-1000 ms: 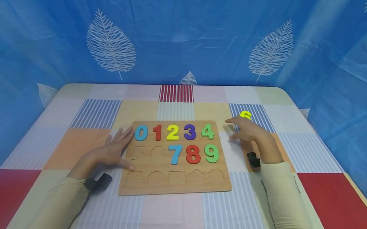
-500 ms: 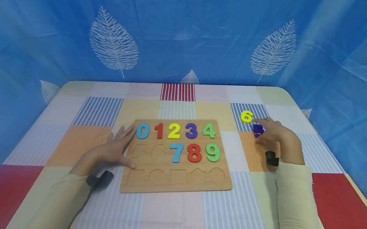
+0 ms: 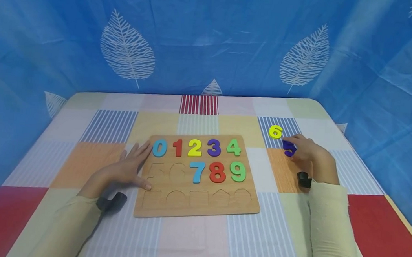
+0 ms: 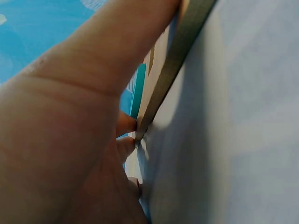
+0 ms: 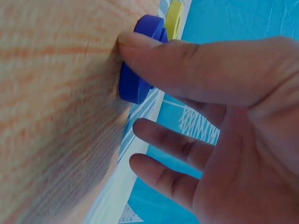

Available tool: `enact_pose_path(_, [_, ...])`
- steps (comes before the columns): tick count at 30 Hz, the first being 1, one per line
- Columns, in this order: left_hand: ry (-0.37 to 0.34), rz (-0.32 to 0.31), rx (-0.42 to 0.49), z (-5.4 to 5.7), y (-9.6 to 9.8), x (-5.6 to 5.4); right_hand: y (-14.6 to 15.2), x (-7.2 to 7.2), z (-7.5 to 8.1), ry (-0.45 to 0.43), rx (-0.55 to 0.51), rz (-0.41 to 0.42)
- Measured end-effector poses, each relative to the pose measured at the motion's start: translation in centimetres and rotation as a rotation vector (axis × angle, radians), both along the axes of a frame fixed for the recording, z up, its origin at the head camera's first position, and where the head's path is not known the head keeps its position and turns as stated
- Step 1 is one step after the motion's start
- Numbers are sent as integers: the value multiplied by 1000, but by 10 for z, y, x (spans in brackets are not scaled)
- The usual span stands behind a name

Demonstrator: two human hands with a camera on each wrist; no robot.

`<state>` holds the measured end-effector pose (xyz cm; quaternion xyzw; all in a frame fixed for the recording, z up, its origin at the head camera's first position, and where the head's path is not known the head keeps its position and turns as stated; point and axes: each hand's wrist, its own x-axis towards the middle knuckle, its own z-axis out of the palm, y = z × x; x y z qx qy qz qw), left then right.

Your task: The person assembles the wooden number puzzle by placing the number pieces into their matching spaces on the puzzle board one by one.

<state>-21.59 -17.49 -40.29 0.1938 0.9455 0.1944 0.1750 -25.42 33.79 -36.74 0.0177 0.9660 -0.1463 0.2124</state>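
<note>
At the right, the thumb and index finger of my right hand [image 3: 308, 152] pinch a purple number 5 [image 3: 289, 148] low over the orange patch of the cloth. In the right wrist view the thumb lies along the side of the purple piece [image 5: 135, 91], the other fingers spread apart. A yellow number 6 [image 3: 275, 131] lies just beyond it. My left hand [image 3: 127, 170] rests on the left edge of a wooden number board [image 3: 200, 214], fingers straight and thumb on top. The board carries 0 to 4, and 7, 8 and 9; the 5 and 6 outlines show bare wood.
A patchwork tablecloth [image 3: 192, 241] covers the table. Behind and at both sides hangs a blue curtain [image 3: 211, 38] with white leaf prints. Along the board's front row run several carved shape outlines [image 3: 199, 198].
My right hand has moved right, from over the yellow 6 to the purple 5, and now pinches it. The left hand stays on the board.
</note>
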Motion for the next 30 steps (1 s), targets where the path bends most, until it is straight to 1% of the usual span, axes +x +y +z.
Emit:
enact_pose_path(2, [0,-4,-3,1,0,-1,1,-1,0,-1,-7,0])
enact_pose_path(7, [4,-33,10,2,-2,-3,2,-1,2,20,-14,33])
enact_pose_path(9, [4,-39,14,2,-3,-2,1,-1,3,22,-23,28])
enact_pose_path(12, [1,-37,12,1,-3,-2,0,-1,2,21,-41,10])
enact_pose_path(16, [2,-30,11,-1,-3,-1,0,-1,2,37,-45,15])
enact_pose_path(20, [3,-32,16,0,-3,-2,-5,0,5,59,-39,17])
enact_pose_path(25, [4,-35,13,0,-3,-3,-15,4,12,98,-22,44])
enact_pose_path(27, [4,-34,12,-1,-3,-3,-19,4,14,117,-13,70])
enact_pose_path(30, [3,-32,14,-2,-3,-3,-25,4,15,129,-15,80])
